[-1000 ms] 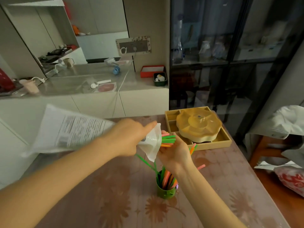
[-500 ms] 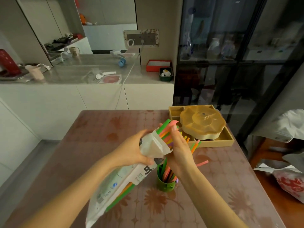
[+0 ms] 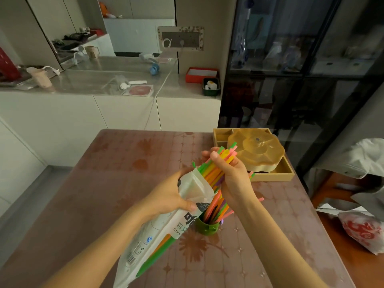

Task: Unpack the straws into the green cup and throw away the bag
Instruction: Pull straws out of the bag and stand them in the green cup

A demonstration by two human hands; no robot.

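Above the worktop (image 3: 124,183), the bag (image 3: 149,242) has been tipped from level to mouth-up, gripped near its opening by the left hand (image 3: 168,196). Straws (image 3: 214,171), clasped by the right hand (image 3: 234,179), are drawn further out above the part-filled green cup (image 3: 207,226); more remain bagged.

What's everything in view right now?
bag: one, white, in left hand, a few straws inside
straws: bunch, mixed colours, sticking out of bag's mouth, in right hand; more in cup
cup: one, green, on table below the hands
box: one, tan, lidded, table's far right
table: one, brown, floral
tray: one, red, on counter
cabinet: one, dark glass, behind table
left hand: grips bag
right hand: grips straws
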